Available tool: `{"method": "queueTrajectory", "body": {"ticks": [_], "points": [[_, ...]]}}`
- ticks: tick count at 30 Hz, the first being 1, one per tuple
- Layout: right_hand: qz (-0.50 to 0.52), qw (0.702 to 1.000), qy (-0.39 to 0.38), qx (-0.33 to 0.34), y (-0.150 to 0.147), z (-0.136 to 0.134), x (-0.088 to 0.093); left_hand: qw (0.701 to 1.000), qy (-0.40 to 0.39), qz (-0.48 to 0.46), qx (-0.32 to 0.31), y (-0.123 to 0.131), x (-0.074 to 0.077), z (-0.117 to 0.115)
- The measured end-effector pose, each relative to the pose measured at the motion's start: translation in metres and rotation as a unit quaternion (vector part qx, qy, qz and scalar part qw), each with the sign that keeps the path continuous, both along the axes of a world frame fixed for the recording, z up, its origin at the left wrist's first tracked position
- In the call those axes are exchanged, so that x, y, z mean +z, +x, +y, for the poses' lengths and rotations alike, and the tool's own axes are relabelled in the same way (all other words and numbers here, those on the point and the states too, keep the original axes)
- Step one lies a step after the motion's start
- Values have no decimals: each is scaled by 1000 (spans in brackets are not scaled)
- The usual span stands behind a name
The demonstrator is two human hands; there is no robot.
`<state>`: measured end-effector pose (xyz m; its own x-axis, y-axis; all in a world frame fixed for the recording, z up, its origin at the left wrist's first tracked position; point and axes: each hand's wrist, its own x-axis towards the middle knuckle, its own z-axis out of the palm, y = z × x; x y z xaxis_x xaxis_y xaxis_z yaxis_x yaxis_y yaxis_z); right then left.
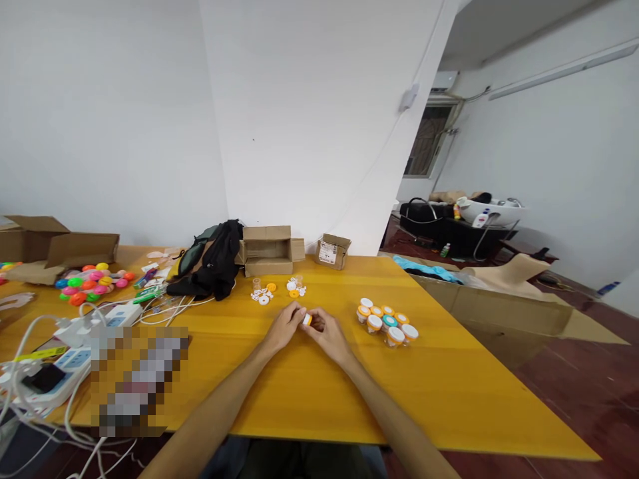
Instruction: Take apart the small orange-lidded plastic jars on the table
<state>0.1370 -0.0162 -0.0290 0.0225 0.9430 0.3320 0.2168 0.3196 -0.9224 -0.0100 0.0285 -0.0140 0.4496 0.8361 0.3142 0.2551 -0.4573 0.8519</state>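
Note:
Both hands meet over the middle of the wooden table [279, 386], closed round a small jar with a white and orange lid [307, 320]. My left hand [285, 326] grips it from the left, and my right hand [325, 332] has its fingers curled on the other side. Most of the jar's body is hidden by the fingers. To the right stands a group of several clear jars with white, orange and teal lids [390, 322]. Beyond my hands lie two small piles of white and orange plastic parts [263, 299], each with a clear cup near it.
An open cardboard box [268, 258] and a smaller box [333, 253] stand by the wall. At left are a black bag [214, 259], colourful balls [92, 283], power strips [74, 362] with tangled cables and a blurred-out object [142, 382]. A large carton [474, 306] borders the table's right side.

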Motion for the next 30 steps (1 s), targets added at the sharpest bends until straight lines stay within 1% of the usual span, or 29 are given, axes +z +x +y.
{"method": "queueTrajectory", "body": {"ticks": [4, 7, 12, 15, 20, 22, 26, 28, 30], "points": [[-6, 1000, 0, -7, -1, 0, 0, 999, -4, 27, 33, 0, -3, 2], [3, 1000, 1, -16, 1, 2, -3, 999, -8, 22, 40, -1, -3, 2], [40, 999, -4, -29, 6, 8, -10, 999, 10, -53, -3, -3, 1, 0], [45, 999, -13, -22, 7, 8, -11, 998, 19, -50, -25, -3, 2, -1], [49, 999, -15, -9, 3, 6, -10, 1000, 13, -2, 10, -3, 2, -1], [52, 998, -13, -17, 3, 7, -10, 1000, 17, 3, 9, -3, 2, -2], [60, 998, -12, -26, 5, 10, -11, 998, 50, -35, -33, -5, 4, -3], [64, 997, -14, -27, 5, 10, -11, 996, 57, -37, -57, -5, 5, -3], [64, 997, -14, -29, 4, 9, -9, 996, 63, -30, -58, -4, 5, -2]]}}
